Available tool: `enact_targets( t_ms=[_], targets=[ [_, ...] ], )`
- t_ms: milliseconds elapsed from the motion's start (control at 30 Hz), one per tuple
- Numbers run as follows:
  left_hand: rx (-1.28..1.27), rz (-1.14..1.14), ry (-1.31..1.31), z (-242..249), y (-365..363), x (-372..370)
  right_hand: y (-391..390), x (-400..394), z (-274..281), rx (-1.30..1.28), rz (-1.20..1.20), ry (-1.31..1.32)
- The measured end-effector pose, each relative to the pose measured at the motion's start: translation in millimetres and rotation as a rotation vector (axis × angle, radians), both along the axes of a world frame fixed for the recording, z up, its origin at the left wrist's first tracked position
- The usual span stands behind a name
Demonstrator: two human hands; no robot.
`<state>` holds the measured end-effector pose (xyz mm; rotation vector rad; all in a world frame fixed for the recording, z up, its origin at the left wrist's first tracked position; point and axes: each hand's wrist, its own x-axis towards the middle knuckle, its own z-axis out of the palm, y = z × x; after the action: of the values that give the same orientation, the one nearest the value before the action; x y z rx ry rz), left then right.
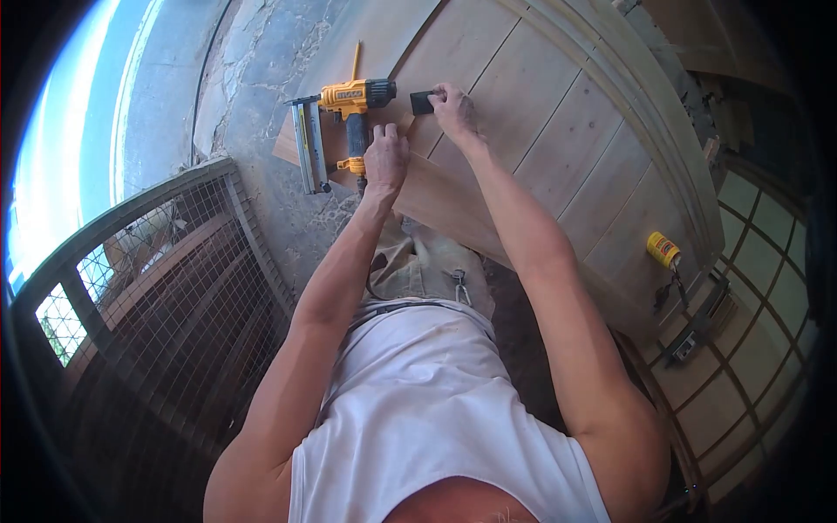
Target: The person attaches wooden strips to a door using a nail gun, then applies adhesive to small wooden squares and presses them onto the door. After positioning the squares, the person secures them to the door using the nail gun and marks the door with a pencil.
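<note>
- A yellow-and-black nail gun (pixel 344 113) lies near the top centre of the frame, on the near end of a large panel of pale wooden boards (pixel 558 113); its long metal magazine (pixel 308 144) runs down and left past the panel's edge.
- The left hand (pixel 385 157), just below the tool, has its grip curled about the lower end of the black handle by the yellow base; how tightly it is clenched cannot be told from this angle.
- The right hand (pixel 452 109), upper centre, has its grip pinched on a small dark rectangular block (pixel 422 102), which rests flat on the boards just right of the gun's body.
- A thin yellow strip (pixel 356 59) lies on the wood just above the gun.
- The boards are smooth, light-grained planks set side by side with narrow dark seams, framed by curved moulded edging (pixel 663 113) toward the upper right.
- A small yellow canister with a dark cap (pixel 663 249) sits on the wood at right centre; a dark metal clamp-like tool (pixel 697 327) lies just below it.
- Cracked grey concrete floor (pixel 261 78) fills the upper left of the frame.
- A wire-mesh gate in a wooden frame (pixel 166 296) occupies the lower left.
- The person's bare arms, white sleeveless shirt (pixel 427 410) and khaki trousers (pixel 418 261) with a metal clip (pixel 459 283) fill the bottom centre.
</note>
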<state>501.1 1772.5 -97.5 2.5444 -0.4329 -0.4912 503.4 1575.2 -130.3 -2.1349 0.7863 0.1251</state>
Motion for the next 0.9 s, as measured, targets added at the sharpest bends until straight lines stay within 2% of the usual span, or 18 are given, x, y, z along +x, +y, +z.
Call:
enact_targets(
  t_ms=[100, 300, 600, 700, 767, 900],
  targets=[
    [-0.006, -0.004, -0.010, 0.0, -0.2, -1.0, 1.6, -1.4, 9.2, -0.085, 0.128, -0.045],
    [-0.019, -0.031, -0.041, 1.2, 1.4, -0.9, 7.7, -8.5, 13.7, -0.178, 0.217, -0.072],
    [-0.008, -0.025, -0.027, 13.3, -2.3, -0.7, 2.7, -7.1, 12.2, -0.149, 0.273, -0.070],
    [-0.069, -0.037, -0.121, 40.5, 1.6, 3.1, -0.5, -8.2, 10.9, -0.143, 0.158, -0.144],
    [-0.080, -0.058, -0.237, 66.1, 22.1, 4.8, -8.9, -25.7, 22.3, -0.051, 0.038, -0.077],
    [0.107, 0.066, -0.131, 60.2, 61.7, 20.3, -17.0, -102.8, 52.1, -0.054, -0.064, 0.016]
  ],
)
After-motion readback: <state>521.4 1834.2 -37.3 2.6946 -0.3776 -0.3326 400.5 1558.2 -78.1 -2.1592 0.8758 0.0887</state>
